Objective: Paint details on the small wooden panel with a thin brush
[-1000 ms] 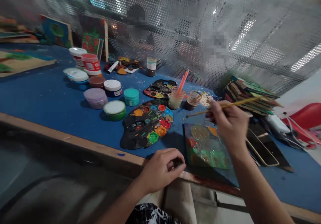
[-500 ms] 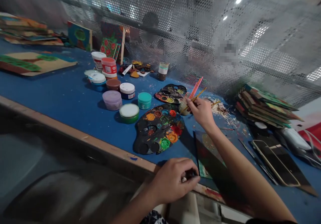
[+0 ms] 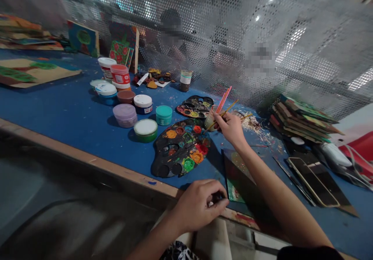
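Note:
My right hand [image 3: 230,127] reaches out over the blue table [image 3: 58,112] and pinches a thin yellow paintbrush [image 3: 225,112], whose tip is at the brush cup [image 3: 210,121] with pink brushes in it. Just left of that hand lies a black palette [image 3: 180,147] full of bright paint blobs. My left hand [image 3: 198,205] is closed at the table's front edge, its fingertips pinching the near corner of a small painted board [image 3: 236,182]. My right forearm crosses above that board and hides much of it.
Several paint jars [image 3: 126,114] stand left of the palette. A second palette [image 3: 194,107] lies behind it. Stacked painted boards [image 3: 300,118], a phone [image 3: 312,176] and a white device [image 3: 335,155] sit at the right. A perforated metal screen [image 3: 262,27] backs the table; blurred people are behind it.
My right hand went from above the small board forward and left to the brush cup, taking the yellow brush along. The left hand stayed at the table edge.

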A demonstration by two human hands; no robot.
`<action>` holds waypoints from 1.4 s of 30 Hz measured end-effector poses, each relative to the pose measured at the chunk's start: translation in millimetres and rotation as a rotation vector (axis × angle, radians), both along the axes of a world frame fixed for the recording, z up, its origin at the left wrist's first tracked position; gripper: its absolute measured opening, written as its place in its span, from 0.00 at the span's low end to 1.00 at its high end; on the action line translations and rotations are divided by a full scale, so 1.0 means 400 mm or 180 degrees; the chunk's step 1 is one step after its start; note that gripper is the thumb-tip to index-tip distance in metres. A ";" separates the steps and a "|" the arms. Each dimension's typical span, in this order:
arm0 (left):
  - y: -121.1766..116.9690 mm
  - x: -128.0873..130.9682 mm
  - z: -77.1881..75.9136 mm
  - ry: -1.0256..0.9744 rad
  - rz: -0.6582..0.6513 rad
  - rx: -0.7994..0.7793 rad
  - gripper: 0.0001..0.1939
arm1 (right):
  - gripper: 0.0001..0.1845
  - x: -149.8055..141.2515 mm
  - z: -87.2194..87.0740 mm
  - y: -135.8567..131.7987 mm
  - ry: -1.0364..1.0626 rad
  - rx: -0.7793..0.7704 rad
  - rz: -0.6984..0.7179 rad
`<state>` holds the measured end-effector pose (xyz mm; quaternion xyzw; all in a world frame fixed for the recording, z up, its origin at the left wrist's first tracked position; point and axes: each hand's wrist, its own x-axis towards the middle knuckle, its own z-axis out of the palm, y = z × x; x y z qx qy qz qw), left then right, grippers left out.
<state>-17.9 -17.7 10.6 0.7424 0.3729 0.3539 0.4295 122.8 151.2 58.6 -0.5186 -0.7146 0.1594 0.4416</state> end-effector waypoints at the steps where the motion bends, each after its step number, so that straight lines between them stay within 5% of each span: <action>1: 0.000 0.000 0.001 -0.0001 0.0000 -0.0003 0.03 | 0.22 0.003 0.008 -0.002 0.0002 0.0003 -0.0020; 5: 0.000 -0.003 0.002 0.0043 -0.0004 -0.0019 0.05 | 0.20 0.073 0.070 -0.049 0.0193 0.0415 -0.0369; 9: 0.008 -0.007 -0.003 0.0153 -0.0079 -0.0029 0.06 | 0.19 0.224 0.116 -0.184 0.0689 0.0699 -0.0985; 15: 0.024 -0.013 -0.019 0.0366 -0.0219 0.0132 0.08 | 0.20 0.385 0.033 -0.355 0.0499 0.0289 -0.1722; 23: 0.008 0.006 0.000 0.0263 0.0271 -0.0089 0.10 | 0.21 0.401 -0.062 -0.351 0.0848 -0.0202 -0.1666; 29: 0.006 0.008 -0.002 0.0274 0.0302 -0.0183 0.11 | 0.21 0.435 -0.050 -0.366 0.0661 0.0102 -0.2051; 36: 0.008 0.011 0.004 0.0228 0.0311 -0.0105 0.09 | 0.21 0.383 -0.061 -0.339 0.0665 -0.0148 -0.1544; 42: 0.008 0.009 0.007 0.0275 0.0230 -0.0071 0.10 | 0.20 0.427 -0.048 -0.358 0.0615 0.0104 -0.2046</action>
